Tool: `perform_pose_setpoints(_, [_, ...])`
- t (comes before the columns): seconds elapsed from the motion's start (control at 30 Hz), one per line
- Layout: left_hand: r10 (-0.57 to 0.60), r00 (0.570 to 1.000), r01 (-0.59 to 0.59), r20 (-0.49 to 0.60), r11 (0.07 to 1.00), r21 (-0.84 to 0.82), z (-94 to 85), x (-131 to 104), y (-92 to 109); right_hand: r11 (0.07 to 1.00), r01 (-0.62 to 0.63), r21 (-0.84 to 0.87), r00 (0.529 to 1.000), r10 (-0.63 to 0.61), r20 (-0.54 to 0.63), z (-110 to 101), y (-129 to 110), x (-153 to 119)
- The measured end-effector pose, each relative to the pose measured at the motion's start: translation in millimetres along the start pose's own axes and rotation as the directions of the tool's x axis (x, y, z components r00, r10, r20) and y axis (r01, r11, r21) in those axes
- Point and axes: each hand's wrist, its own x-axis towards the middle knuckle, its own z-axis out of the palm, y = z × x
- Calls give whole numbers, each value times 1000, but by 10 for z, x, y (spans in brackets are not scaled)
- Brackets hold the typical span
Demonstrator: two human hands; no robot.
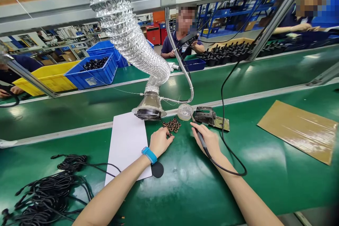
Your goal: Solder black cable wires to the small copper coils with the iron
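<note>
My left hand (160,141), with a blue band at its wrist, reaches to the near edge of a small pile of copper-and-black parts (172,125). Its thumb and fingers close around one such part (170,135). In my right hand (208,140) is a soldering iron (201,140) with a grey handle and black cord. The iron's tip points into a small round dish (185,112) of silvery material. Right of the dish stands a dark metal iron holder (206,116) with a sponge tray.
A fume hood (149,106) hangs just behind the pile. White board (127,144), black disc (158,170) and coiled black cables (50,194) lie left. Brown cardboard (299,130) lies right. Blue bin (92,72), yellow bin (50,77) and people are beyond.
</note>
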Motion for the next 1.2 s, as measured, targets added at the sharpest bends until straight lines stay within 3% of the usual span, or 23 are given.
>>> perform_pose_setpoints(0.3, [2, 1000, -1, 11, 994, -105, -75, -4, -39, 998, 57, 18, 994, -55, -91, 60, 39, -113])
perform_pose_setpoints(0.43, [-21, 1000, 22, 10, 995, -98, -61, 17, -26, 993, 117, -6, 991, -117, -68, 67, 59, -126])
perform_pose_setpoints(0.6, [32, 998, -25, 51, 992, -122, -140, -8, -14, 986, 163, -45, 987, -163, 5, 58, 95, -152])
perform_pose_setpoints(0.73, [90, 992, -74, 84, 980, -182, -421, -243, -86, 980, 194, -53, 980, -191, 64, 75, 88, -204])
perform_pose_setpoints(0.87, [153, 976, -110, 153, 960, -258, -664, -696, -189, 953, 281, -112, 958, -272, 90, 110, 56, -218])
perform_pose_setpoints(1.03, [126, 962, -65, 242, 967, -244, -592, -1075, -291, 951, 302, -61, 946, -291, 143, 117, -80, -229])
perform_pose_setpoints(1.2, [120, 961, -42, 250, 953, -300, -591, -1124, -342, 974, 156, 166, 970, -182, 158, 26, -585, -443])
